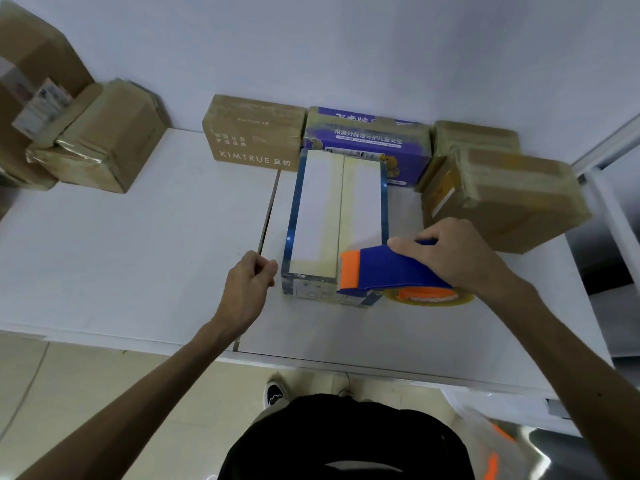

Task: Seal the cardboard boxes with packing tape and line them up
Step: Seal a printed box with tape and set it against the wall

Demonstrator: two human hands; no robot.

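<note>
Table (138,254) bears closed box (315,216); right hand (453,258) grips dispenser (388,270)

White box (332,216): smooth card, glossy blue edges. Dispenser (391,268) on its near end: matt blue-orange plastic. Table (138,254) beneath: matt, smooth. Brown box (512,209) right of it: cardboard under shiny tape. Purple box (367,140) behind: glossy.

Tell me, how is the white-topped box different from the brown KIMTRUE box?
The white-topped box has a white top and blue edges; the KIMTRUE box is brown. The white-topped box lies out front under the tape dispenser; the KIMTRUE box sits back by the wall. Both rest on the table.
</note>
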